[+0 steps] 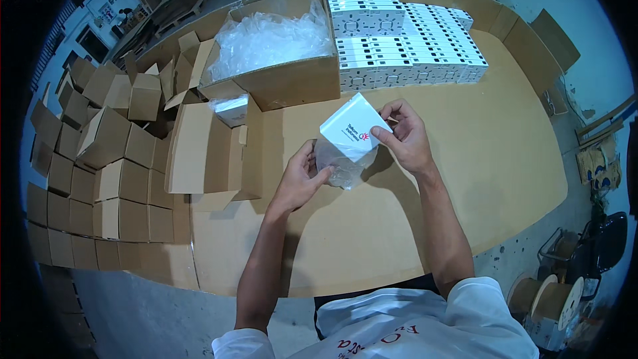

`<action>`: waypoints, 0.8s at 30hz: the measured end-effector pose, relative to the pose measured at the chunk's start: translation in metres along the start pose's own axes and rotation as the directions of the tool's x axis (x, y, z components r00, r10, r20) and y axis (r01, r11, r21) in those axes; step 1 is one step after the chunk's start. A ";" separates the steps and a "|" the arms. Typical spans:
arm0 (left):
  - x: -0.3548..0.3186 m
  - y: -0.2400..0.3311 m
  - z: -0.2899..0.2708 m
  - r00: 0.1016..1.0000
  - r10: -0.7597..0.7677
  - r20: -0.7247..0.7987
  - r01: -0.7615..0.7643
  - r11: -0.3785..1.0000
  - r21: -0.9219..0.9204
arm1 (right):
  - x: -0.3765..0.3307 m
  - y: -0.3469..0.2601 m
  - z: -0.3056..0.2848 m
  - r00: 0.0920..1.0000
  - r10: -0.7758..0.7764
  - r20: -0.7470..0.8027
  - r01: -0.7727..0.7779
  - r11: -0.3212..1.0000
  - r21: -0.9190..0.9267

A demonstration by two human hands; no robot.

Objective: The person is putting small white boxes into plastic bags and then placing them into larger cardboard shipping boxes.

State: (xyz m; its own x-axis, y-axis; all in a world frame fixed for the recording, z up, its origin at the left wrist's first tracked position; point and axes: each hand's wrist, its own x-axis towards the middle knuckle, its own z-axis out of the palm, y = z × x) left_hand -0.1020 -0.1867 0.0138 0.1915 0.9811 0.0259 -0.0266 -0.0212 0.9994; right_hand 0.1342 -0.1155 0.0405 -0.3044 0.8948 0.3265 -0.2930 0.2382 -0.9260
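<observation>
Over the middle of the table, a small white box [351,123] with a red mark is tilted, its lower part inside a clear plastic bag [345,171]. My right hand [407,134] pinches the box by its right corner, thumb on the front. Around the bag's left side my left hand [304,176] is closed, thumb and fingers on the plastic. To the left an open cardboard carton [199,149] lies on the table, with a bagged white box [230,110] in its far end.
A large carton [292,83] of loose clear plastic bags [272,36] stands at the back. Beside it are stacked white boxes [399,53] in rows. Several open brown cartons [119,153] are piled at the left. A black chair [591,252] and cable spools [555,302] stand at the right.
</observation>
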 end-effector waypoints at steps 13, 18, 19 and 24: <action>0.003 -0.004 0.001 0.999 -0.029 0.027 0.028 0.999 0.020 | -0.001 0.005 -0.001 0.999 0.007 0.045 -0.002 0.993 -0.116; 0.002 -0.002 0.003 0.997 -0.064 0.045 0.063 0.998 0.008 | -0.001 0.010 0.005 0.999 0.024 0.021 -0.018 0.973 -0.229; 0.003 -0.002 0.004 0.996 -0.088 0.029 0.089 0.995 -0.037 | -0.001 0.010 0.006 0.998 0.062 0.000 -0.060 0.973 -0.224; 0.005 -0.001 0.007 0.981 -0.191 -0.043 0.182 0.971 -0.157 | -0.003 0.023 0.000 0.989 0.149 0.025 -0.137 0.956 -0.260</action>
State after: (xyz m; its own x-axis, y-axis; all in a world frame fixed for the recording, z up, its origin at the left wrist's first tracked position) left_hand -0.0936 -0.1831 0.0136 0.1505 0.9745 -0.1667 -0.1449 0.1885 0.9713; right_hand 0.1287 -0.1129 0.0185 -0.3670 0.9107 0.1896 -0.0026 0.2028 -0.9792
